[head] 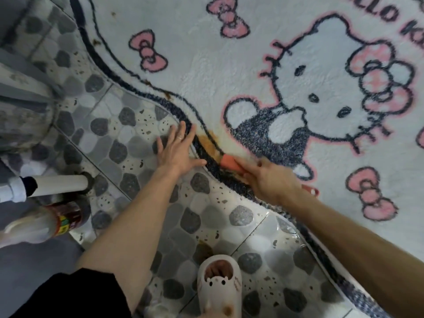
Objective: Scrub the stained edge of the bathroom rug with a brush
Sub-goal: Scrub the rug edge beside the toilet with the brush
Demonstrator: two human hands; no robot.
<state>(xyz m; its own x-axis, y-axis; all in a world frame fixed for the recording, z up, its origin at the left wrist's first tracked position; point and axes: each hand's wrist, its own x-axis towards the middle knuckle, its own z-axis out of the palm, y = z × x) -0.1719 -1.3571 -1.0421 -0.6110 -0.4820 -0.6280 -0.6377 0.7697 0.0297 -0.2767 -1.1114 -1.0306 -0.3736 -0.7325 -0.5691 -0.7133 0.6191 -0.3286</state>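
Observation:
A white bathroom rug [206,53] with a cartoon cat, pink bows and a dark wavy border fills the upper right. An orange-brown stain [210,142] marks its edge near the middle. My right hand [268,177] grips an orange-red brush [230,162], its head pressed on the dark border just below the stain; the handle's end [311,190] pokes out behind my wrist. My left hand [177,149] lies flat with fingers spread, its fingertips on the rug's border and its palm on the floor beside the stain.
Grey pebble-pattern tiles [137,143] cover the floor. A white pipe [59,183] and a bottle with a dark cap [46,222] lie at the left. My foot in a white slipper [219,285] stands at the bottom. Smaller brown spots [168,95] dot the border farther up.

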